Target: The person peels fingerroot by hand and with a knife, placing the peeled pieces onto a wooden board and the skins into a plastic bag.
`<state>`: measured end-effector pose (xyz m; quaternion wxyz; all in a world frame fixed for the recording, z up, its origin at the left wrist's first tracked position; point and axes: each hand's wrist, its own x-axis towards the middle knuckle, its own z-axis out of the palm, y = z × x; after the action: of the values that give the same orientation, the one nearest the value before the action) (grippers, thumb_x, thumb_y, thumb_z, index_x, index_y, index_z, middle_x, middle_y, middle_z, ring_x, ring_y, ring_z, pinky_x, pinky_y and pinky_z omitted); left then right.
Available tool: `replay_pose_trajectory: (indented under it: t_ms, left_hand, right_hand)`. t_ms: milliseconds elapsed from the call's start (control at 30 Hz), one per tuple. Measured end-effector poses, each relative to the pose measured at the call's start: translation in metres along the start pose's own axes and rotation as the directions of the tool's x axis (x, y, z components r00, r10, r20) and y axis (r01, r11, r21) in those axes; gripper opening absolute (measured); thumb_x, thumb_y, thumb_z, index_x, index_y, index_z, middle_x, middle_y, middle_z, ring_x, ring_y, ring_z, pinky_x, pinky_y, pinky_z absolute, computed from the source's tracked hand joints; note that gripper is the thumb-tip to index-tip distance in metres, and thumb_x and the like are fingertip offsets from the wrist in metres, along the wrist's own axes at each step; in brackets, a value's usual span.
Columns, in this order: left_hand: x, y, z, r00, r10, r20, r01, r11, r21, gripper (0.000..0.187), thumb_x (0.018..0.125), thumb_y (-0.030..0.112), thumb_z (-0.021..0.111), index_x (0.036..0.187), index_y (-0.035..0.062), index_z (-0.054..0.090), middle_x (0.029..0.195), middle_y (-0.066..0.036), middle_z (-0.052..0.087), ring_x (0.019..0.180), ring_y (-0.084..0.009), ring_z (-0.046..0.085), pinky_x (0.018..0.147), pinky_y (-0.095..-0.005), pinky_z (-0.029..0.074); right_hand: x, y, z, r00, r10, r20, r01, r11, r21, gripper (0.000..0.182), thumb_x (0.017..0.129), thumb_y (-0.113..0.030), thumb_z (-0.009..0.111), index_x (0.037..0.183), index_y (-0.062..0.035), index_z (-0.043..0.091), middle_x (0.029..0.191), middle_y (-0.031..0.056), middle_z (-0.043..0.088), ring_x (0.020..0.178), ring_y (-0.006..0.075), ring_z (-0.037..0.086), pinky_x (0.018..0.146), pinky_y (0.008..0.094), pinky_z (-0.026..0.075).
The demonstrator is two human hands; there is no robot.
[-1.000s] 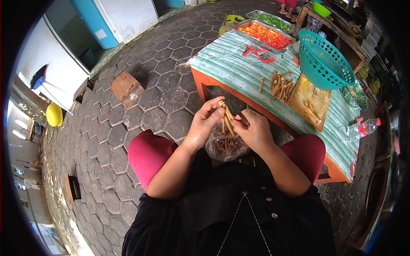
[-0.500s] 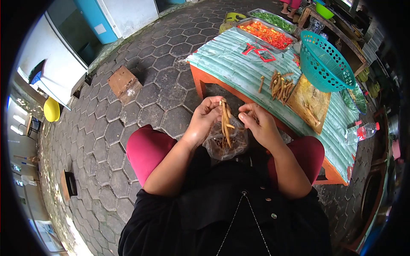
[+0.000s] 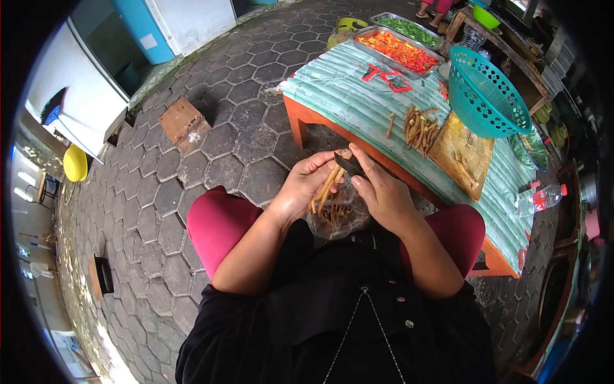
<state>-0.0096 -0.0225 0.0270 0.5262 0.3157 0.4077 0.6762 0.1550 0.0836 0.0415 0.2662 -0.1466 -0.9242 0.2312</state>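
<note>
My left hand [image 3: 303,185] is closed round a clump of fingerroot [image 3: 327,187], its long pale-brown fingers hanging downward. In my right hand [image 3: 382,192] is a small knife [image 3: 348,165] with a dark blade, its handle hidden by my fingers. The blade lies against the upper part of the clump, near its knobby top [image 3: 346,154]. Below both hands, between my knees, sits a clear plastic bag [image 3: 339,227] with brown root pieces inside.
A low table [image 3: 320,83] at my right bears a heap of fingerroot [image 3: 421,131], a wooden chopping board [image 3: 464,153], a teal colander [image 3: 489,96], a tray of cut chillies [image 3: 396,51] and a plastic bottle [image 3: 549,198]. A wooden stool [image 3: 181,121] stands on the paving. Another person's feet [image 3: 427,16] show behind.
The fingerroot clump has tilted, its lower ends swinging left. My right hand has moved up and in, and the knife blade now shows against the clump.
</note>
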Motion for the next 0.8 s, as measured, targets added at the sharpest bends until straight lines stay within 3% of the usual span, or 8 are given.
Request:
replay_pose_trajectory:
  t_ms: [167,233,267,367,433,500,733,800]
  left_hand:
    - [-0.003,-0.002,0.001,1.0,0.011,-0.007,-0.01,0.997,0.075,0.025,0.098,0.014,0.048,0.118,0.0007,0.054,0.089,-0.002,0.059,0.072,-0.0064,0.051,0.066,-0.0192,0.045]
    - [-0.003,-0.006,0.004,0.999,0.041,-0.016,-0.039,0.993,0.11,0.023,0.098,0.014,0.047,0.117,0.0007,0.054,0.088,-0.001,0.058,0.071,-0.0059,0.049,0.066,-0.0189,0.044]
    - [-0.003,-0.01,0.004,0.993,0.119,-0.028,-0.111,0.974,0.196,0.023,0.099,0.014,0.047,0.116,0.0009,0.054,0.086,-0.001,0.058,0.07,-0.0055,0.048,0.066,-0.0188,0.044]
    - [-0.005,-0.015,0.009,0.973,0.223,-0.057,-0.193,0.925,0.326,0.021,0.099,0.013,0.046,0.114,0.0012,0.054,0.085,-0.001,0.056,0.07,-0.0052,0.047,0.065,-0.0192,0.043]
    - [-0.006,-0.018,0.011,0.965,0.25,-0.08,-0.204,0.905,0.373,0.02,0.099,0.012,0.046,0.114,0.0011,0.054,0.084,-0.001,0.056,0.07,-0.0052,0.047,0.065,-0.0197,0.043]
    - [-0.006,-0.023,0.011,0.907,0.412,-0.082,-0.307,0.784,0.54,0.019,0.098,0.009,0.047,0.113,0.0004,0.053,0.084,-0.002,0.055,0.073,-0.0062,0.05,0.066,-0.0215,0.044]
    - [-0.009,-0.029,0.012,0.923,0.371,-0.102,-0.264,0.804,0.533,0.016,0.098,0.01,0.047,0.111,0.0014,0.051,0.082,0.002,0.052,0.07,-0.0045,0.046,0.063,-0.0195,0.04]
    - [-0.01,-0.022,0.012,0.955,0.293,-0.049,-0.24,0.857,0.455,0.016,0.097,0.009,0.048,0.111,0.0016,0.051,0.083,0.002,0.053,0.072,-0.0047,0.047,0.065,-0.0198,0.04]
  right_hand:
    - [0.002,-0.007,-0.001,1.0,0.028,0.003,-0.028,0.998,0.058,0.054,0.094,-0.028,0.05,0.144,-0.0186,0.031,0.105,0.0124,0.062,0.078,0.0305,0.065,0.064,0.0394,0.052]
    - [0.003,-0.015,-0.008,0.977,0.149,0.153,-0.164,0.982,0.09,0.05,0.094,-0.017,0.05,0.141,-0.0101,0.033,0.129,0.0149,0.054,0.098,0.0298,0.064,0.079,0.0363,0.05]
    - [0.003,-0.015,-0.006,0.977,0.151,0.152,-0.166,0.982,0.09,0.05,0.094,-0.017,0.05,0.141,-0.0101,0.033,0.129,0.0149,0.054,0.098,0.0298,0.064,0.079,0.0363,0.05]
    - [0.001,-0.01,0.007,0.995,0.093,0.04,-0.096,0.991,0.097,0.049,0.094,-0.017,0.05,0.141,-0.012,0.035,0.126,0.0131,0.056,0.098,0.0304,0.063,0.078,0.0364,0.051]
    - [0.0,-0.007,0.016,0.991,0.019,-0.133,-0.012,0.999,0.053,0.048,0.092,-0.023,0.055,0.138,-0.0167,0.041,0.105,0.0121,0.066,0.078,0.0283,0.067,0.065,0.0372,0.053]
    - [0.0,-0.008,0.017,0.989,0.021,-0.145,-0.014,0.999,0.048,0.047,0.092,-0.023,0.055,0.137,-0.0167,0.041,0.104,0.0119,0.066,0.077,0.0286,0.067,0.065,0.0371,0.052]
    - [0.001,0.001,0.022,0.989,0.124,-0.076,-0.108,0.975,0.195,0.034,0.094,-0.026,0.051,0.127,-0.0165,0.047,0.098,0.0131,0.067,0.081,0.0323,0.066,0.069,0.0391,0.051]
    - [0.001,0.002,0.021,0.99,0.109,-0.087,-0.091,0.977,0.193,0.032,0.095,-0.027,0.049,0.125,-0.0159,0.048,0.096,0.0137,0.067,0.082,0.033,0.065,0.07,0.0398,0.051]
